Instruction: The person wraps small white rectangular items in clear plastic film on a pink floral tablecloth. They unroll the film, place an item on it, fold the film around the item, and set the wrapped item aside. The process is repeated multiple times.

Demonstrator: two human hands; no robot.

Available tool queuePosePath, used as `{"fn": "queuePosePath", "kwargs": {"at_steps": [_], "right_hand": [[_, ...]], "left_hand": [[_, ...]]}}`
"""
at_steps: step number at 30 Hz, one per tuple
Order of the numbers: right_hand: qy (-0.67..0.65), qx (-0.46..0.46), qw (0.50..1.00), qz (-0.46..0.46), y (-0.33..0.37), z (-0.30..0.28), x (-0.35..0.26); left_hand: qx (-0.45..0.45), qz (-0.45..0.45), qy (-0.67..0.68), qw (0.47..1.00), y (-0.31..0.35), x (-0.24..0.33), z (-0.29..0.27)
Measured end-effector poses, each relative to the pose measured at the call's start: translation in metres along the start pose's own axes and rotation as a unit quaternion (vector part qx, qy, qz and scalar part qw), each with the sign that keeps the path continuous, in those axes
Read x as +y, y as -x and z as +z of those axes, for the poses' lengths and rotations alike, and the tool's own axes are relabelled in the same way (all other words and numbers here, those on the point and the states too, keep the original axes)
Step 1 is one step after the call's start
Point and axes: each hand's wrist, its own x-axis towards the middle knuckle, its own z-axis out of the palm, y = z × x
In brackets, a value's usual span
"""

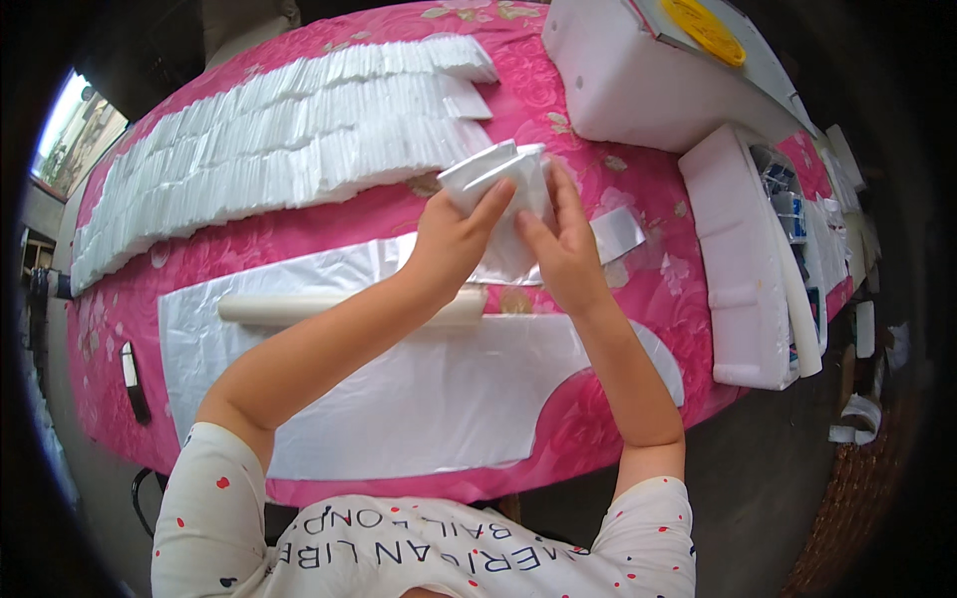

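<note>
Above the middle of the table, both of my hands hold a small stack of folded white plastic bags point(525, 189). My left hand point(451, 242) is closed on its left side, the thumb laid along the front. On the other side, my right hand point(570, 244) grips it with fingers wrapped behind and thumb in front. Below my hands, a large white plastic sheet point(399, 399) lies spread out. A pale rod or roll point(299, 307) rests across it, partly hidden under my left forearm. Just right of my right hand lies a folded white piece point(618, 232).
Several rows of tightly packed folded white bags point(289, 130) fill the far left. White foam boxes point(638, 85) stand at the right, one point(743, 264) holding small items. A yellow coil point(706, 30) sits on top. A black-and-white cutter-like tool point(134, 384) lies at the left on the pink tablecloth point(110, 344).
</note>
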Motion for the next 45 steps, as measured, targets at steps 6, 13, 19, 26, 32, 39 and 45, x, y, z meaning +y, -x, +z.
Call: {"fn": "queuePosePath", "kwargs": {"at_steps": [6,13,19,26,32,39,45], "right_hand": [[-0.038,-0.187,0.979,0.071,0.102,0.06,-0.009],[0.297,-0.192,0.932,-0.082,0.172,0.109,0.038],[0.259,-0.151,0.949,-0.1,0.162,0.118,0.029],[0.287,-0.136,0.943,-0.097,0.167,0.12,0.047],[0.221,-0.18,0.957,-0.055,0.159,0.116,0.044],[-0.161,-0.414,0.857,0.26,0.149,0.097,0.013],[-0.43,-0.558,0.585,0.403,0.162,0.134,0.032]], "left_hand": [[-0.091,0.24,-0.149,0.955,0.128,-0.024,-0.085],[-0.037,0.224,-0.313,0.922,0.194,-0.099,-0.142],[-0.065,0.267,-0.274,0.922,0.19,-0.084,-0.137],[-0.074,0.244,-0.477,0.841,0.193,-0.1,-0.147],[-0.061,0.225,-0.435,0.87,0.202,-0.086,-0.135],[-0.189,0.2,-0.322,0.906,0.208,0.0,-0.162],[-0.365,0.126,-0.331,0.861,0.201,0.009,-0.152]]}}
